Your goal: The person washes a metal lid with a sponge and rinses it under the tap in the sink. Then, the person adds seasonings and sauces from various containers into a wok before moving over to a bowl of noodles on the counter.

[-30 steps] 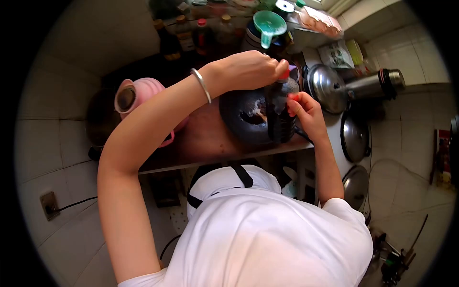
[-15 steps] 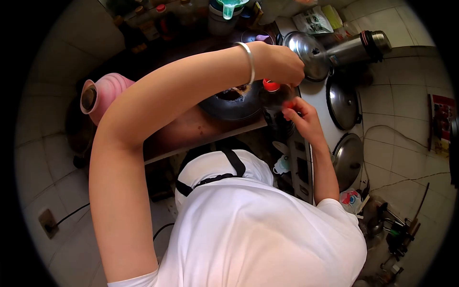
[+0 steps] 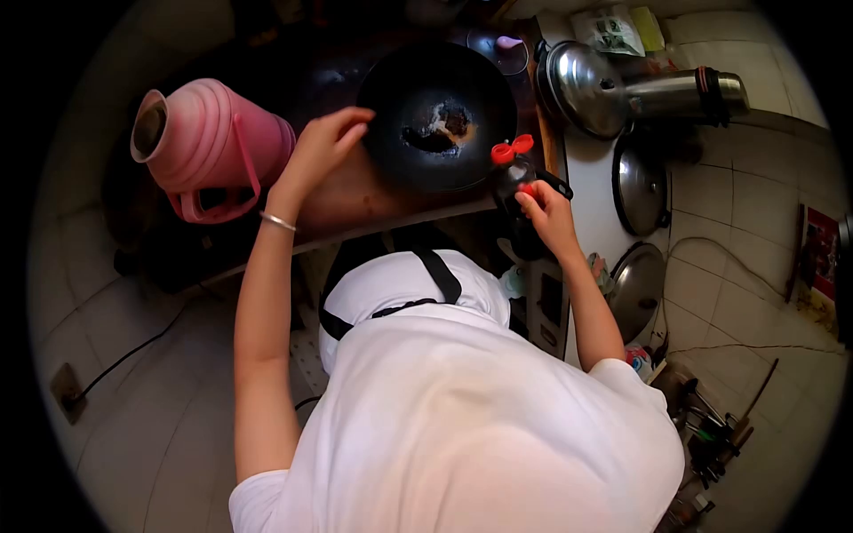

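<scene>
My right hand (image 3: 553, 218) is closed at the side of a dark bottle (image 3: 515, 180) with a red flip cap (image 3: 511, 149), its lid raised. A small red patch shows by the thumb; the fingers behind the bottle are hidden. The bottle appears upright, just right of a black wok (image 3: 391, 147). Something dark and pale, partly shiny, lies at the wok's bottom. To the left of the wok hovers my left hand (image 3: 324, 147), empty, fingers loosely bent and apart, with a bracelet (image 3: 278, 220) at the wrist. A pink thermos jug (image 3: 209, 133) stands beyond it.
On the right counter are several metal lids (image 3: 640, 182), a steel vacuum flask (image 3: 680, 93) lying among them, and a packet (image 3: 609, 31). A small dish with a purple-handled item (image 3: 508, 42) sits behind the wok. A power cord (image 3: 133, 360) runs along the left wall.
My left hand has swung away from above the bottle to the wok's left side. The bottle's flip cap now shows open, and the wok and thermos jug are less covered by my arm.
</scene>
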Tool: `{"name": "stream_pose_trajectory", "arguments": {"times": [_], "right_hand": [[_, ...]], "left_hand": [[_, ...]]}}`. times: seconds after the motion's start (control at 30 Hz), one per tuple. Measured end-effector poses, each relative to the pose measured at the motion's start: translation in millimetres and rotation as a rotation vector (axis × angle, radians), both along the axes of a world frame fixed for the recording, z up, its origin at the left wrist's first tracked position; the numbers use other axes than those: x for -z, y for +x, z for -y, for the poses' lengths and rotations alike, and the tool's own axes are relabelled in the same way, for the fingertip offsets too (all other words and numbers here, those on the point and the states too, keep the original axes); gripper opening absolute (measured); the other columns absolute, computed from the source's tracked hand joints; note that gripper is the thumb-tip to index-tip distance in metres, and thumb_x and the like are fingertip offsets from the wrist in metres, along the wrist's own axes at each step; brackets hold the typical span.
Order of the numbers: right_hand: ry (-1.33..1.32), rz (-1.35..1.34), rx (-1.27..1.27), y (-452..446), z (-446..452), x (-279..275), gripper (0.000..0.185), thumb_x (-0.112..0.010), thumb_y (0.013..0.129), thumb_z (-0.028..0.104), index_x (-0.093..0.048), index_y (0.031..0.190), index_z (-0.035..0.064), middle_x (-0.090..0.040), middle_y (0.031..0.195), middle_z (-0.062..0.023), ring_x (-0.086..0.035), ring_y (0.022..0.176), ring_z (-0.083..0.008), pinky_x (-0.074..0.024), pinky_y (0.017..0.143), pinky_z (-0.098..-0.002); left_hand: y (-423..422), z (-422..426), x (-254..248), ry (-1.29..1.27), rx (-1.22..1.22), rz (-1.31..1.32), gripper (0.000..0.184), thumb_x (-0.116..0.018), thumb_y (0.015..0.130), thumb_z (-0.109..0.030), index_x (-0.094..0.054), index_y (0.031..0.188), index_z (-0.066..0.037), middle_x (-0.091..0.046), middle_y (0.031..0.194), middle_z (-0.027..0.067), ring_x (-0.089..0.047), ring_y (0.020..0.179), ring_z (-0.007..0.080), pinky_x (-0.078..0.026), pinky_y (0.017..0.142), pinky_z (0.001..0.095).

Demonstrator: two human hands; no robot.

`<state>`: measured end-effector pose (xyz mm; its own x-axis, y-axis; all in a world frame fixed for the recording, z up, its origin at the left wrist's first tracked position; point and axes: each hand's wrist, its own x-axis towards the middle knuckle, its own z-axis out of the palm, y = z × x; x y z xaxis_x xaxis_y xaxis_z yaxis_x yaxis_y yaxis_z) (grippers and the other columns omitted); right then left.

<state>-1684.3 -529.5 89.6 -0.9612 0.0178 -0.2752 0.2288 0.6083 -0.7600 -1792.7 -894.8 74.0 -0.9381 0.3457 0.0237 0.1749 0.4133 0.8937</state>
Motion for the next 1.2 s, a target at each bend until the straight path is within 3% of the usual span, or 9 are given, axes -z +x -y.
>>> {"name": "stream_pose_trajectory", "arguments": {"times": [0.03, 0.13, 0.2, 0.3, 0.5, 0.63, 0.7, 0.8, 1.2], "right_hand": [[0.007, 0.013, -0.004, 1, -2, 7, 0.019, -0.063, 0.087, 0.017, -0.056, 0.080, 0.0006, -0.056, 0.062, -0.0019, -0.049, 0.056, -0.0076, -0.0391, 0.054, -0.0240], [0.028, 0.040, 0.004, 0, -8, 23, 0.020, -0.063, 0.087, 0.018, -0.056, 0.079, 0.0009, -0.056, 0.061, -0.0019, -0.050, 0.056, -0.0078, -0.0396, 0.054, -0.0242], [0.036, 0.059, 0.016, -2, -9, 28, 0.020, -0.063, 0.087, 0.018, -0.056, 0.078, 0.0011, -0.056, 0.062, -0.0018, -0.051, 0.056, -0.0081, -0.0400, 0.054, -0.0243], [0.064, 0.083, 0.019, -4, -14, 36, 0.021, -0.063, 0.087, 0.019, -0.056, 0.078, 0.0011, -0.057, 0.062, -0.0017, -0.051, 0.056, -0.0083, -0.0401, 0.055, -0.0243], [0.116, 0.106, 0.000, -9, -16, 39, 0.018, -0.063, 0.088, 0.018, -0.058, 0.081, 0.0017, -0.057, 0.065, 0.0015, -0.051, 0.059, -0.0052, -0.0423, 0.054, -0.0214], [0.136, 0.124, -0.007, -10, -23, 46, 0.018, -0.063, 0.088, 0.018, -0.058, 0.081, 0.0023, -0.057, 0.065, 0.0017, -0.052, 0.059, -0.0053, -0.0426, 0.054, -0.0216], [0.161, 0.133, -0.027, -11, -23, 46, 0.018, -0.064, 0.087, 0.018, -0.059, 0.081, 0.0028, -0.058, 0.065, 0.0018, -0.052, 0.059, -0.0052, -0.0426, 0.054, -0.0214], [0.150, 0.145, -0.007, -11, -23, 47, 0.018, -0.064, 0.087, 0.019, -0.059, 0.081, 0.0027, -0.058, 0.065, 0.0018, -0.052, 0.059, -0.0050, -0.0420, 0.053, -0.0212], [0.201, 0.186, 0.015, -11, -25, 45, 0.023, -0.065, 0.085, 0.023, -0.061, 0.082, 0.0010, -0.063, 0.066, -0.0049, -0.059, 0.059, -0.0120, -0.0461, 0.057, -0.0270]], "left_hand": [[19, 12, 16, -0.132, -0.061, -0.012, 0.021, -0.060, 0.087, -0.015, -0.066, 0.104, -0.005, -0.067, 0.097, 0.0142, -0.065, 0.087, 0.0306, -0.051, 0.076, 0.0353], [67, 37, 70, -0.335, -0.085, 0.074, 0.024, -0.059, 0.088, -0.024, -0.068, 0.097, -0.003, -0.067, 0.094, 0.0152, -0.064, 0.085, 0.0334, -0.050, 0.073, 0.0394], [90, 42, 83, -0.486, -0.149, 0.197, 0.033, -0.055, 0.090, -0.031, -0.068, 0.087, -0.001, -0.066, 0.088, 0.0161, -0.063, 0.081, 0.0356, -0.049, 0.071, 0.0426], [109, 45, 92, -0.737, -0.141, 0.382, 0.036, -0.050, 0.092, -0.033, -0.067, 0.086, -0.002, -0.065, 0.091, 0.0181, -0.062, 0.083, 0.0369, -0.049, 0.072, 0.0445], [141, 52, 137, -0.828, -0.187, 0.091, 0.029, -0.055, 0.089, -0.029, -0.062, 0.098, -0.002, -0.059, 0.108, 0.0185, -0.059, 0.093, 0.0363, -0.051, 0.076, 0.0451], [134, 42, 135, -0.881, -0.090, 0.239, 0.035, -0.059, 0.086, -0.028, -0.058, 0.106, -0.001, -0.057, 0.111, 0.0205, -0.059, 0.097, 0.0356, -0.051, 0.078, 0.0435], [130, 34, 137, -0.966, -0.103, 0.332, 0.049, -0.060, 0.085, -0.029, -0.050, 0.123, 0.000, -0.054, 0.118, 0.0241, -0.058, 0.100, 0.0375, -0.050, 0.081, 0.0443], [133, 27, 143, -1.045, -0.096, 0.287, 0.056, -0.062, 0.084, -0.031, -0.045, 0.126, 0.001, -0.051, 0.120, 0.0306, -0.056, 0.106, 0.0378, -0.049, 0.086, 0.0435], [124, 25, 140, -1.030, -0.077, 0.365, 0.056, -0.064, 0.083, -0.032, -0.047, 0.122, 0.004, -0.051, 0.120, 0.0332, -0.058, 0.106, 0.0376, -0.050, 0.084, 0.0428]]}}
